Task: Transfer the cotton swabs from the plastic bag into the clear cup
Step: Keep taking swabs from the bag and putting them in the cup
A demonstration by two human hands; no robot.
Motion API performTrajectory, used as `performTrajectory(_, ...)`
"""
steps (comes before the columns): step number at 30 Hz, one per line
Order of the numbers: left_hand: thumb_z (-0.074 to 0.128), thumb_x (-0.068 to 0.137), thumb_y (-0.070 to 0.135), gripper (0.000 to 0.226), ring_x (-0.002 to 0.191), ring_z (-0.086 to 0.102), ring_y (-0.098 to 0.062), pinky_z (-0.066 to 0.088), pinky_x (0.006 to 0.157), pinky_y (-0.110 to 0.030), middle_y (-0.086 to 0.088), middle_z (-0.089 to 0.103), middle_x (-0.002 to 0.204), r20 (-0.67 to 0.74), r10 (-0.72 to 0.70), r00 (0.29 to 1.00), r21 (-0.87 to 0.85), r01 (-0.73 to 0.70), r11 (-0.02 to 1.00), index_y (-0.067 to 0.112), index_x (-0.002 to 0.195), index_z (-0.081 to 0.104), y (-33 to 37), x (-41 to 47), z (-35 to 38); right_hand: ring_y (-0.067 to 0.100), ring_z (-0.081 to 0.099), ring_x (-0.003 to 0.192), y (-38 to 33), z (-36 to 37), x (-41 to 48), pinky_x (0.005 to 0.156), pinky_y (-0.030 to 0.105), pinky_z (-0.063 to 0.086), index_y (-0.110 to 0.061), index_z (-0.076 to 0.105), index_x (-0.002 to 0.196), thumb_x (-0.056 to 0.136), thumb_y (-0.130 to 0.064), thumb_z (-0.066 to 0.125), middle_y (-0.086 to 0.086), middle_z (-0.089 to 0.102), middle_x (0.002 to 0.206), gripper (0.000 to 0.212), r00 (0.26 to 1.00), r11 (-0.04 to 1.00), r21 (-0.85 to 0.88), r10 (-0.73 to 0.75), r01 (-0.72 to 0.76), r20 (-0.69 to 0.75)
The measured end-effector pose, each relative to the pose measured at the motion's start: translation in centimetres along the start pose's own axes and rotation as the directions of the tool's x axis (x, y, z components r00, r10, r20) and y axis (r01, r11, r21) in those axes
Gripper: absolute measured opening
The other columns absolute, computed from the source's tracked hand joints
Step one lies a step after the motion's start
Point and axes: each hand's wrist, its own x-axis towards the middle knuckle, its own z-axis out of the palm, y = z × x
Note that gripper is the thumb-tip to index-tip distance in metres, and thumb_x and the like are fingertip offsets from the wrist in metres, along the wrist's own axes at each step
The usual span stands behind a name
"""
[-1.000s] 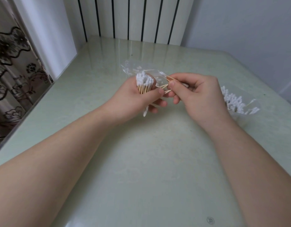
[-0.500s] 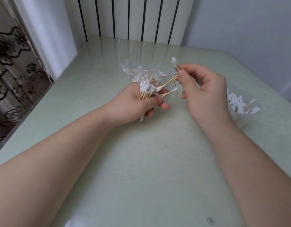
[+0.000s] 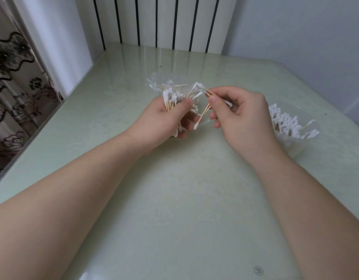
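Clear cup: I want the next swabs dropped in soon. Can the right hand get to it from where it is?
Probably yes. The clear cup stands on the table right beside the right hand, on its outer side, with nothing between them. The hand pinches a few cotton swabs.

Reaches forward with both bare forearms, converging toward the middle. Grips a bundle of white-tipped wooden cotton swabs (image 3: 171, 97) in the left hand (image 3: 161, 120) — fingers curled round the sticks, thumb pressed across. Pinches a few loose wooden swabs (image 3: 204, 112) between thumb and forefinger of the right hand (image 3: 243, 118) — other fingers loosely curled, hands just beside each other.
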Motion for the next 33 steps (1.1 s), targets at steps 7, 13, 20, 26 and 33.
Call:
performTrajectory(7,0.045,0.109,0.019,0.022,0.076,0.069,-0.019,0.057,0.064,-0.03,-0.016,0.073,0.097,0.123,0.029,0.992,-0.054,-0.023,0.998,0.009,0.108,0.065,0.1,-0.4,0.1,0.011,0.068,0.06,0.2,0.5,-0.1,0.061,0.029,0.055,-0.025,0.075,0.1,0.095,-0.015,0.065,-0.002,0.072,0.071,0.015,0.998,0.997,0.058,0.058,-0.059,0.017)
performTrajectory(13,0.054,0.105,0.019,0.031,0.051,0.047,-0.016,0.046,0.051,-0.03,-0.002,0.05,0.06,0.069,0.044,0.997,0.125,-0.052,0.991,0.013,0.076,0.057,-0.3,-0.2,0.2,-0.008,0.063,0.062,0.8,0.6,-0.1,0.072,0.019,0.052,-0.021,0.076,0.112,0.095,-0.023,0.065,-0.017,0.071,0.076,0.021,1.0,0.993,-0.115,-0.003,0.005,0.017)
performTrajectory(20,0.054,0.105,0.033,0.039,0.052,0.049,-0.021,0.044,0.056,-0.034,-0.001,0.052,0.058,-0.031,-0.014,0.999,0.051,0.016,0.999,0.014,0.071,0.054,-0.5,0.2,0.4,0.002,0.062,0.063,1.2,0.7,-0.1,0.069,0.028,0.052,-0.023,0.068,0.127,0.097,-0.017,0.053,-0.018,0.071,0.077,0.035,0.998,0.998,-0.034,0.055,-0.054,0.038)
performTrajectory(26,0.062,0.101,0.033,0.027,0.05,0.042,-0.013,0.04,0.051,-0.028,-0.001,0.056,0.065,-0.043,0.007,0.999,-0.012,-0.008,1.0,0.01,0.087,0.061,-0.1,-0.1,0.6,0.006,0.067,0.066,0.7,1.2,-1.0,0.069,0.03,0.053,-0.028,0.047,0.147,0.098,-0.009,0.053,-0.01,0.068,0.067,0.053,0.976,1.0,0.002,0.023,-0.024,0.215)
performTrajectory(33,0.058,0.104,0.024,0.026,0.054,0.052,-0.013,0.043,0.05,-0.03,0.003,0.057,0.061,-0.12,0.018,0.993,-0.081,-0.028,0.996,0.013,0.08,0.061,0.1,-0.1,0.9,0.021,0.068,0.067,0.2,1.0,-1.2,0.076,0.042,0.059,-0.035,0.039,0.151,0.093,-0.012,0.063,-0.005,0.073,0.076,0.067,0.96,0.998,-0.044,0.048,-0.038,0.277)
